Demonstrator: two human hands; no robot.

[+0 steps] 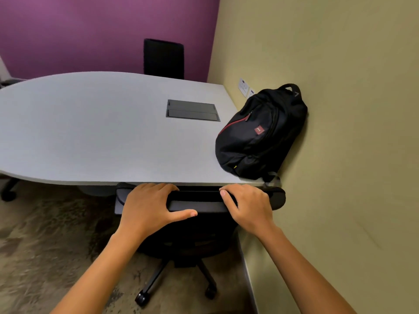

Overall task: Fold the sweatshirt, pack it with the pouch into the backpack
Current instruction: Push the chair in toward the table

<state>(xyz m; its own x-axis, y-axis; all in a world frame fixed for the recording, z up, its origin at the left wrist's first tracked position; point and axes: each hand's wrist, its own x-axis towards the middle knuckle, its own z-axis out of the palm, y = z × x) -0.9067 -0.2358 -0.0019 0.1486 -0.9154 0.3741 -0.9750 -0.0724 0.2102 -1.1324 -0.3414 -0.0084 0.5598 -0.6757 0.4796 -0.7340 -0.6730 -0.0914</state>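
Left grip (149, 205): closed on the top edge of the backrest of a black office chair (199, 201), lower centre of the frame. The fingers curl over the far side of the edge; the thumb lies extended along the near face.

Right grip (247, 207): closed on the same edge, right of the left grip and apart from it. The fingers wrap over the top; the thumb points toward the left grip.

Both forearms enter from the bottom of the frame. The chair's armrest pads (277, 196) show at either side of the grips, just below the near rim of the bench. Its wheeled base (181, 275) stands on mottled carpet (45, 245) at the lower centre.

The bench (90, 123) is a grey top with a curved outline, spanning the middle of the frame. A dark rectangular hatch (192, 109) is set flush in it, right of centre.

The backpack (260, 132) is black with a red zip line and a red patch. It stands on the bench at the right of the frame, tilted back against the olive wall (340, 87), carry handle uppermost. One strap hangs at the near bench rim.

Two outlet plates (244, 87) sit on the olive wall just above and left of the backpack. A second chair (163, 57) stands beyond the bench against the purple wall (90, 30), top of the frame.
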